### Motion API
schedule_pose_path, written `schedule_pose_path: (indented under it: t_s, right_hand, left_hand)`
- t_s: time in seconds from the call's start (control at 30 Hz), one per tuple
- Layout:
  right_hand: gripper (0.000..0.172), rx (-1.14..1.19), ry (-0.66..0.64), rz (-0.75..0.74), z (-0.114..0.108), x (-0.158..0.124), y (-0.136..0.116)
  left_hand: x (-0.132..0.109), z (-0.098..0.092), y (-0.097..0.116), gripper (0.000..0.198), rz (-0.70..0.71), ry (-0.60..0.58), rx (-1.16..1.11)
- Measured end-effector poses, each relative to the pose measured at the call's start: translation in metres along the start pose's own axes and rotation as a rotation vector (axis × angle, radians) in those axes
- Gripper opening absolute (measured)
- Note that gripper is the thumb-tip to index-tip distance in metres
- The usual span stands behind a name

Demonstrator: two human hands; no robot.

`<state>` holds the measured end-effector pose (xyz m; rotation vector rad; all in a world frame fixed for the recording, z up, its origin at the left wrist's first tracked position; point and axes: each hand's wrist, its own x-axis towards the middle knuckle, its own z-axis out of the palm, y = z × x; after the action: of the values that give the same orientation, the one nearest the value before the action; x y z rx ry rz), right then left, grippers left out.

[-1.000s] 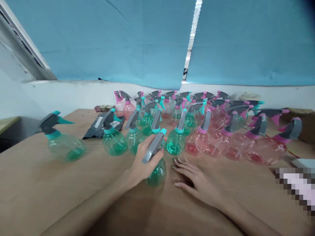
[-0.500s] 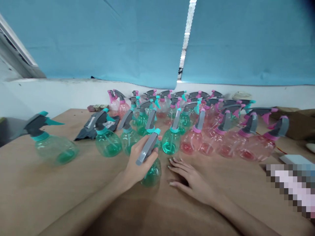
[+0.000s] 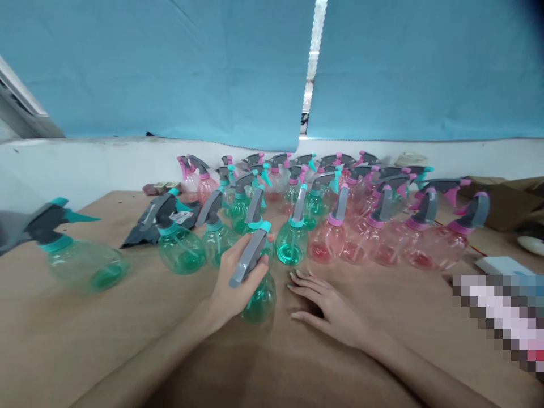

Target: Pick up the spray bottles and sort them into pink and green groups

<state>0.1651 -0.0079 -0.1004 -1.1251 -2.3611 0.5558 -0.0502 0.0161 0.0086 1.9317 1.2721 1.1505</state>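
My left hand is closed around the neck of a green spray bottle, which stands nearest to me on the table. Its grey sprayer head with a turquoise nozzle sticks up above the hand, while the fingers hide the collar. To the right, my right hand rests on the tabletop with fingers stretched out, holding nothing. Just beyond it stands another green spray bottle. A pink spray bottle is beside that one, with several more pink ones further right.
Rows of green and pink spray bottles fill the back of the wooden table. One green spray bottle stands apart at the left. Behind the front row lies a dark plastic packet. A white box is at the right.
The view has shifted slightly, so the bottles appear a little further left. My left hand keeps its hold on the spray bottle, and my right hand stays flat on the table.
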Motion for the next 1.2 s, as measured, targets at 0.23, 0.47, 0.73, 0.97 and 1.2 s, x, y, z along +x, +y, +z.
schedule_pose_path:
  t_s: [0.23,0.47,0.73,0.97,1.2]
  right_hand:
    - [0.052,0.004,0.000,0.000,-0.0007,0.0005,0.0000]
    - [0.052,0.000,0.012,0.006,0.0000,0.0005,0.0000]
    - [0.051,0.016,0.008,-0.001,0.0005,-0.0005,0.0006]
    - [0.051,-0.008,0.007,0.008,0.0003,-0.0002,-0.0003]
    - [0.051,-0.007,0.018,0.002,0.0015,-0.0005,0.0005]
  left_hand:
    - [-0.0013,-0.0002,0.0023,0.023,-0.005,0.000,-0.018]
    - [-0.0013,-0.0002,0.0020,0.023,-0.026,0.000,-0.012]
    - [-0.0013,-0.0001,0.0007,0.022,0.008,0.008,-0.002]
    - [-0.0015,0.0000,0.0007,0.025,-0.031,-0.007,-0.027]
    - [-0.0012,-0.0005,0.0005,0.020,-0.016,-0.003,-0.039]
